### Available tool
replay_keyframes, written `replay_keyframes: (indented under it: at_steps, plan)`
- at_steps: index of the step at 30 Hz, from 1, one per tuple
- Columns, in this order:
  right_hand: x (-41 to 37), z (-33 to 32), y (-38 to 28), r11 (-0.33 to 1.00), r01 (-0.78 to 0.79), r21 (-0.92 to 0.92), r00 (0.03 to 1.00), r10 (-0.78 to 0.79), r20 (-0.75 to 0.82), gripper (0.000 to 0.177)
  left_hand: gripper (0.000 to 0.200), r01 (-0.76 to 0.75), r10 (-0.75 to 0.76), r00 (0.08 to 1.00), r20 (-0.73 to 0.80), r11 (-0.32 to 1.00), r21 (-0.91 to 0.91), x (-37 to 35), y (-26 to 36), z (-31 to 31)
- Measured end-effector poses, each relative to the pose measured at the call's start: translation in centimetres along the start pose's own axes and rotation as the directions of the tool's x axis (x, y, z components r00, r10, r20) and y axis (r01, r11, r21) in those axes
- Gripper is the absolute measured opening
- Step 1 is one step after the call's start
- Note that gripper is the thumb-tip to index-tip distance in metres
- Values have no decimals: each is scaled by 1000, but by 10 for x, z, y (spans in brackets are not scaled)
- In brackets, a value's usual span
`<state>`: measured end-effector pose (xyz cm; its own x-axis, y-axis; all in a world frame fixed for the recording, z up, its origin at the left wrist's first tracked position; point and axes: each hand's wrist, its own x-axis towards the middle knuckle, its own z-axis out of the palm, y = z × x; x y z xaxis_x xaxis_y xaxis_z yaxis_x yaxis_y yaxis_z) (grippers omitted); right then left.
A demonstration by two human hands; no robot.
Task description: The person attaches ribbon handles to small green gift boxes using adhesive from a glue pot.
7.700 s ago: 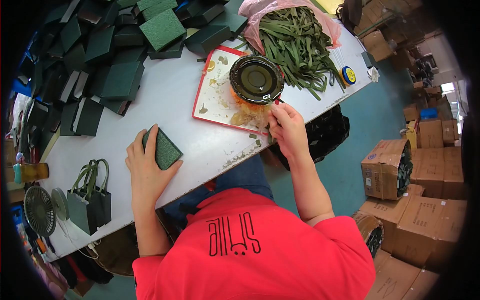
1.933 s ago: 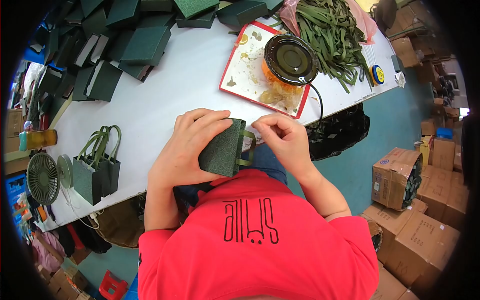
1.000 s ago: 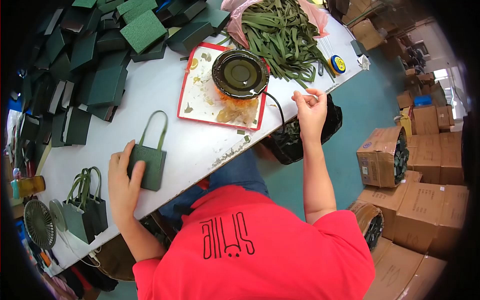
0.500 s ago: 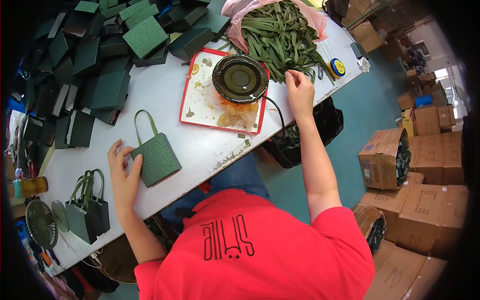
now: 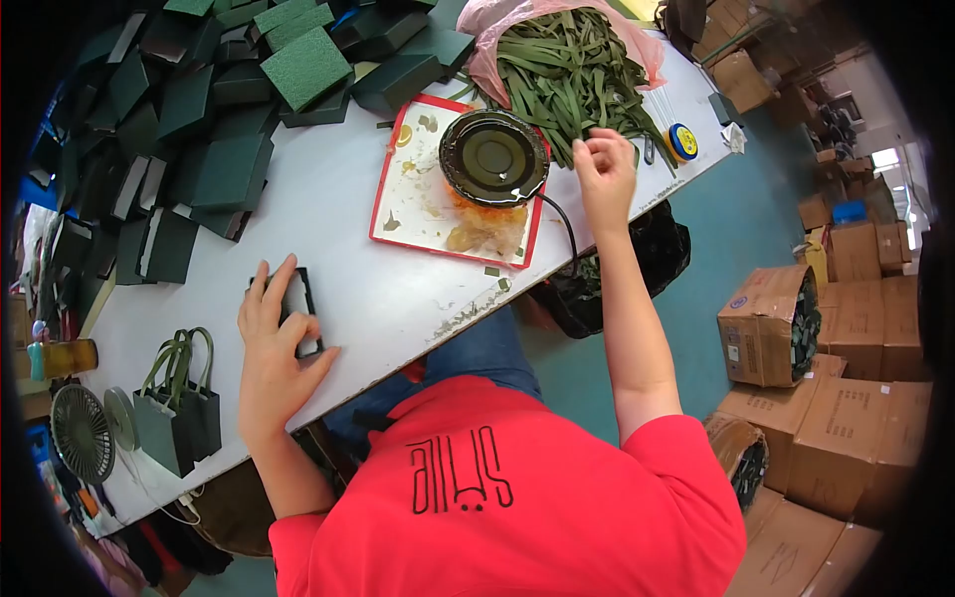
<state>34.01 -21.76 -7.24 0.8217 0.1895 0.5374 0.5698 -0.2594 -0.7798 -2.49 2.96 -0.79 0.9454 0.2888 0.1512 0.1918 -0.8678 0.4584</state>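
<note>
Fingers of your left hand [image 5: 277, 353] lie spread and flat across the small green bag [image 5: 306, 310], thumb stuck out toward the near edge of the white table [image 5: 328, 229]; nothing is clenched. The bag sits just inside that edge, with bare tabletop beyond it and on its right as far as the red-rimmed tray [image 5: 410, 204].

Your right hand [image 5: 603, 171] is stretched out to the near fringe of the green ribbon pile [image 5: 572, 65]. Its fingertips are bunched together and touching the strips, but you cannot tell whether a strip is actually pinched between them. That hand hovers close to the table's edge, with the round glue pot [image 5: 494, 157] just to its left and the pot's black cord [image 5: 564, 214] running past your wrist and over the edge.

Open room is tight on the far left, where the heap of green boxes [image 5: 199, 129] crowds the table. On your left, finished bags with handles [image 5: 179, 403] stand close to the near edge, well apart from your hand. A yellow and blue tape roll [image 5: 683, 141] lies by the edge just beyond the ribbons. Cardboard cartons [image 5: 771, 333] stand on the floor to your right.
</note>
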Motion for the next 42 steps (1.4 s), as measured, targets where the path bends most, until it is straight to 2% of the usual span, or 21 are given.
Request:
replay_keyframes:
  at_steps: [3, 5, 7, 9, 12, 13, 15, 18, 21, 24, 30, 34, 42]
  plan:
    - [-12, -30, -38, 983, 137, 118, 990, -139, 10, 15, 58, 132, -132, 991, 22, 991, -7, 1, 8, 0]
    - [-17, -52, -64, 953, 170, 252, 970, -207, 125, 18, 73, 125, -132, 989, 63, 986, 108, 0, 3, 1]
    - [-36, -69, -107, 966, 41, 256, 972, -98, 213, 18, 81, 135, -150, 985, 82, 977, 164, 1, 1, 1]
    - [-49, -78, -135, 958, 33, 286, 951, -118, 286, 11, 82, 167, -181, 980, 76, 973, 161, 2, 3, 2]
    - [-63, -76, -154, 857, -385, 343, 859, 197, 472, 6, 84, 167, -181, 981, 68, 970, 175, 2, 3, 5]
    - [-64, -72, -149, 843, -471, 259, 792, 275, 545, 11, 84, 160, -174, 982, 71, 972, 170, 2, 4, 6]
    - [-70, -51, -138, 758, -588, 282, 759, 396, 517, 20, 84, 147, -161, 984, 76, 976, 162, 2, 6, 7]
    - [-74, -27, -121, 641, -668, 378, 737, 500, 454, 18, 79, 140, -151, 986, 68, 981, 136, 3, 9, 5]
    - [-75, -20, -103, 537, -758, 369, 647, 551, 528, 16, 82, 166, -177, 982, 66, 975, 149, 0, 7, 7]
    - [-73, -16, -96, 539, -765, 352, 634, 536, 558, 18, 91, 226, -255, 964, 81, 938, 264, -3, 10, 5]
    - [-73, -7, -100, 515, -773, 370, 630, 556, 542, 19, 99, 257, -276, 956, 99, 951, 170, -2, 9, 2]
    - [-70, -5, -99, 513, -791, 334, 606, 580, 544, 21, 99, 228, -248, 964, 96, 957, 179, -3, 8, 2]
    - [-71, 3, -92, 490, -787, 376, 616, 583, 529, 20, 98, 210, -222, 972, 75, 967, 145, -3, 8, 4]
